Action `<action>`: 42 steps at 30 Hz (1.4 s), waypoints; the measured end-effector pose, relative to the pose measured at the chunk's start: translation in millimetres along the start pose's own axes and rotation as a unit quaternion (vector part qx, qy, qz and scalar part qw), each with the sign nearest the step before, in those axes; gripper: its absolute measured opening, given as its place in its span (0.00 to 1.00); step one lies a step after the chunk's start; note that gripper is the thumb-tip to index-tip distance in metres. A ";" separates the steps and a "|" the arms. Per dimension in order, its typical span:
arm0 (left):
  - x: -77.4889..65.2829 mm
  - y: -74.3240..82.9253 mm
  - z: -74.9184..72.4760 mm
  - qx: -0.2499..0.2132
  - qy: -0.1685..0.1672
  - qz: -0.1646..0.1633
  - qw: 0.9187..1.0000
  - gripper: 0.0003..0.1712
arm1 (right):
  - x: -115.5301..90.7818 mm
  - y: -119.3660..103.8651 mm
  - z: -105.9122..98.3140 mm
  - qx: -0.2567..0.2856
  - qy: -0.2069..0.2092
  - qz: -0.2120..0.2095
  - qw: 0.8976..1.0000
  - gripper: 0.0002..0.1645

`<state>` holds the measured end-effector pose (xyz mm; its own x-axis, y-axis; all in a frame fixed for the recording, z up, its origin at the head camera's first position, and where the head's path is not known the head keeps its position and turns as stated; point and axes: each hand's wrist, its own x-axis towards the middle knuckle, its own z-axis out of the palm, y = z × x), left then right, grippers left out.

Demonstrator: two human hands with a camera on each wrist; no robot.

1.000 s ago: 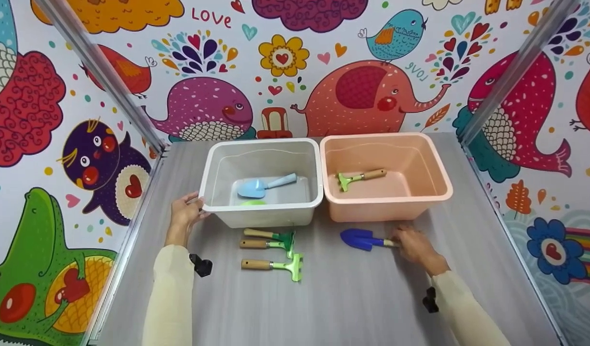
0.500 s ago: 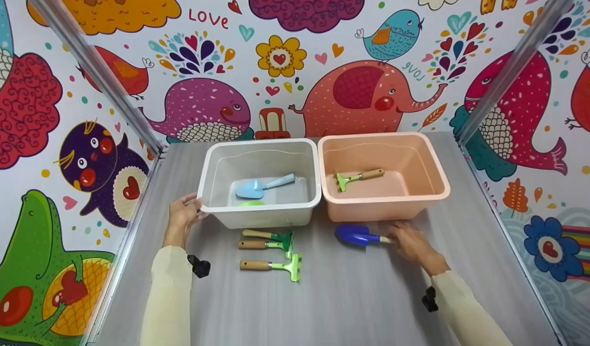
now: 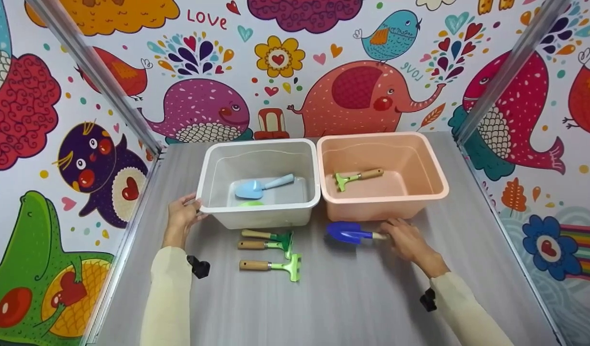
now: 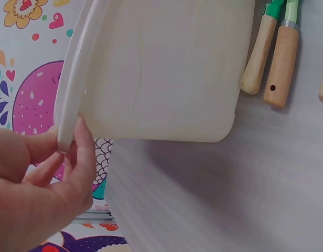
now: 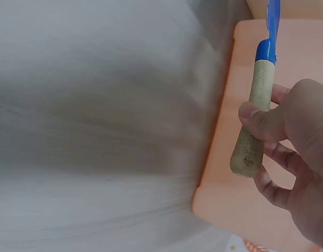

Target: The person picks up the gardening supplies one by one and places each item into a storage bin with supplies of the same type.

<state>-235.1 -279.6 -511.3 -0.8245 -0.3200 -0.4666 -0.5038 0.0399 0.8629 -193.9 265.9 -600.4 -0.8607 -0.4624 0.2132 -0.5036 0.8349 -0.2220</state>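
My right hand (image 3: 406,240) pinches the wooden handle of a blue hand trowel (image 3: 345,232), thumb on one side and fingers on the other in the right wrist view. The trowel is in front of the peach bin (image 3: 379,210), its blade pointing left. At the front left corner of the white bin (image 3: 266,218), my left hand (image 3: 183,216) pinches the rim between thumb and fingers (image 4: 84,152). Inside the white bin lie a light blue trowel (image 3: 249,190) and a bright green thing (image 3: 251,203), mostly hidden by the front wall. The peach bin holds a green rake (image 3: 343,181) with a wooden handle.
In front of the white bin lie a dark green tool (image 3: 282,237), a light green tool with a wooden handle (image 3: 253,245) and a light green rake (image 3: 294,267). Metal rails (image 3: 119,240) edge the grey table (image 3: 299,312), and printed walls stand behind and beside it.
My right hand has moved left with the blue trowel, which has come up off the table and turned somewhat. The left hand stays at the white bin's rim.
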 end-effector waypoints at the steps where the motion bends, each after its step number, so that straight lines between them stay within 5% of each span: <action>1: -0.1 0.0 0.1 0.001 0.000 0.000 1.000 0.29 | 0.9 -1.7 -1.7 -0.005 0.001 -0.003 1.000 0.21; 25: -0.1 -1.3 -3.6 -0.007 -0.006 0.007 1.000 0.29 | 30.7 -39.1 -44.1 -0.022 0.001 -0.055 0.998 0.27; 34: -1.2 0.6 -3.0 -0.009 -0.010 0.010 1.000 0.29 | 42.7 -48.5 -60.0 0.031 0.001 -0.062 0.998 0.27; 42: -1.8 1.0 -1.8 -0.022 -0.010 0.013 1.000 0.29 | 58.7 -58.9 -76.1 0.117 -0.073 -0.022 0.990 0.29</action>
<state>-233.6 -280.7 -509.2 -0.8428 -0.3005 -0.4465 -0.4699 0.0064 0.8827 -209.0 212.3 -502.4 -0.8305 -0.5494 0.0917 -0.5300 0.7287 -0.4338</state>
